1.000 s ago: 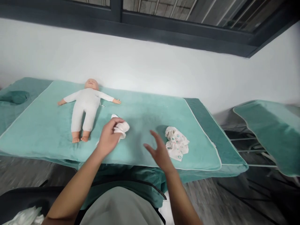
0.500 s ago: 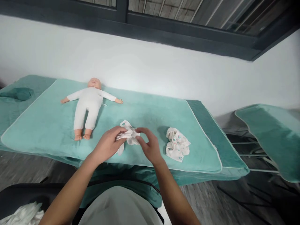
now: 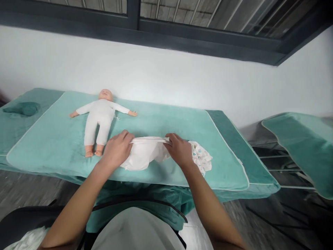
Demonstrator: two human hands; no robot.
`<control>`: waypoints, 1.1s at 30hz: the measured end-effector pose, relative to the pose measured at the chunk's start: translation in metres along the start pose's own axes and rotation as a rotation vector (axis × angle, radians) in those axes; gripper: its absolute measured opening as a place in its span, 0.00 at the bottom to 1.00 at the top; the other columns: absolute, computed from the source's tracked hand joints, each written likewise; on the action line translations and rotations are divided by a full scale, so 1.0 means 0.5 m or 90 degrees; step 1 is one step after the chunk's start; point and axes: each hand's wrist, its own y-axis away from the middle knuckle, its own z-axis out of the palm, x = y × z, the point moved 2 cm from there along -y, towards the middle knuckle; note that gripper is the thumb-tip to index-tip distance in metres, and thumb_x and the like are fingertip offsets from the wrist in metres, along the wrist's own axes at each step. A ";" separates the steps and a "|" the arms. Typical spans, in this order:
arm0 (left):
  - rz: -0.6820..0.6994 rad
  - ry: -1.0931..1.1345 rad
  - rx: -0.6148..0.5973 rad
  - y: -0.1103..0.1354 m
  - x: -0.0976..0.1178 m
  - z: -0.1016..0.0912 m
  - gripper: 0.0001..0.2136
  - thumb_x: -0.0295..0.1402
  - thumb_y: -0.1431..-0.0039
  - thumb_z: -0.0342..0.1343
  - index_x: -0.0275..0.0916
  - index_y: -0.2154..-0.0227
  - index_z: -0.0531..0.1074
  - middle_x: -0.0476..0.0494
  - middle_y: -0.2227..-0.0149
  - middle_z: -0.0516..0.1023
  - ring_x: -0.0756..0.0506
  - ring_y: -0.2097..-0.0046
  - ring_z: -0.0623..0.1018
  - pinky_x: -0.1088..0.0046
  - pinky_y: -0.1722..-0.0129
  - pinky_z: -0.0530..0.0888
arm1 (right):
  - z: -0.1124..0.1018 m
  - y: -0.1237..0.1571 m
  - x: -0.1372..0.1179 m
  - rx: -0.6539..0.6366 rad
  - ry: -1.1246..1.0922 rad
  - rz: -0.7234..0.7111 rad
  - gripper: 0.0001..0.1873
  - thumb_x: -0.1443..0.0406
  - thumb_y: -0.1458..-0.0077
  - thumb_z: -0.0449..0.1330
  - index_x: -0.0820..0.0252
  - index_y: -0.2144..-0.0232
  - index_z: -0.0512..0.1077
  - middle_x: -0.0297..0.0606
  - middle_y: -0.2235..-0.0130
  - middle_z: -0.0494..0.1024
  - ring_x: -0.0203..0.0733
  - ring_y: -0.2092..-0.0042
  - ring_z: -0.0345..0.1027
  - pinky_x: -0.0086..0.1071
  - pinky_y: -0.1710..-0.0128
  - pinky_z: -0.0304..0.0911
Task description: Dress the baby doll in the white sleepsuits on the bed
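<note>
My left hand (image 3: 117,149) and my right hand (image 3: 180,151) each pinch one end of a small white garment (image 3: 145,154), stretching its top edge taut just above the teal padded mat (image 3: 65,142). The cloth hangs loosely between them. A baby doll (image 3: 100,118) in a white bodysuit lies on its back at the left rear of the mat, arms spread. A crumpled printed white cloth (image 3: 201,158) lies on the mat just right of my right hand, partly hidden by it.
A white wall and dark window frame run behind the table. A dark teal bundle (image 3: 22,108) sits at the far left. Another teal-covered surface (image 3: 301,146) stands to the right across a gap. White cloth (image 3: 28,239) lies at the lower left.
My right hand reached over and took hold of the bunched white garment that my left hand held. Both hands then moved apart, pulling it open and stretched between them.
</note>
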 end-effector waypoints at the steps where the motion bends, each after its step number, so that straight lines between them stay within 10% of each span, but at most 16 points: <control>1: 0.000 0.005 0.012 -0.003 -0.009 0.003 0.10 0.30 0.34 0.48 0.42 0.55 0.71 0.42 0.56 0.74 0.42 0.59 0.76 0.68 0.65 0.69 | -0.005 -0.007 0.010 -0.018 0.015 0.003 0.13 0.60 0.38 0.59 0.51 0.51 0.74 0.36 0.56 0.81 0.42 0.63 0.73 0.31 0.70 0.51; 7: 0.025 0.004 0.145 0.011 -0.059 0.020 0.07 0.32 0.33 0.47 0.41 0.60 0.70 0.41 0.61 0.74 0.41 0.56 0.75 0.66 0.59 0.70 | 0.013 -0.010 0.089 -0.176 0.087 0.078 0.11 0.64 0.39 0.55 0.52 0.57 0.76 0.39 0.60 0.83 0.45 0.61 0.75 0.33 0.64 0.57; 17: -0.154 0.031 0.228 0.036 -0.092 0.033 0.06 0.36 0.39 0.54 0.41 0.62 0.67 0.44 0.62 0.80 0.43 0.66 0.79 0.69 0.68 0.66 | -0.016 0.006 0.107 0.072 -0.352 0.083 0.19 0.67 0.48 0.52 0.57 0.55 0.76 0.40 0.55 0.82 0.46 0.54 0.74 0.35 0.56 0.67; 25: -0.171 0.021 0.149 -0.071 -0.126 -0.007 0.11 0.32 0.38 0.53 0.42 0.53 0.70 0.41 0.55 0.79 0.37 0.55 0.79 0.66 0.59 0.70 | -0.049 -0.094 0.100 -0.121 0.043 0.155 0.14 0.59 0.39 0.55 0.53 0.55 0.77 0.43 0.60 0.81 0.47 0.61 0.74 0.34 0.62 0.62; 29: -0.174 -0.061 0.125 -0.147 -0.123 0.054 0.13 0.31 0.39 0.53 0.39 0.51 0.70 0.33 0.48 0.76 0.32 0.48 0.75 0.56 0.52 0.70 | 0.007 -0.151 0.057 -0.059 0.122 0.144 0.17 0.61 0.35 0.54 0.62 0.49 0.72 0.54 0.51 0.78 0.56 0.50 0.70 0.42 0.54 0.63; 33: -0.036 -0.073 0.045 -0.144 -0.089 0.193 0.18 0.24 0.37 0.47 0.35 0.46 0.69 0.29 0.39 0.68 0.33 0.37 0.66 0.52 0.40 0.65 | 0.132 -0.147 -0.016 0.012 0.076 -0.038 0.23 0.65 0.34 0.52 0.64 0.39 0.64 0.55 0.35 0.64 0.58 0.35 0.54 0.48 0.39 0.53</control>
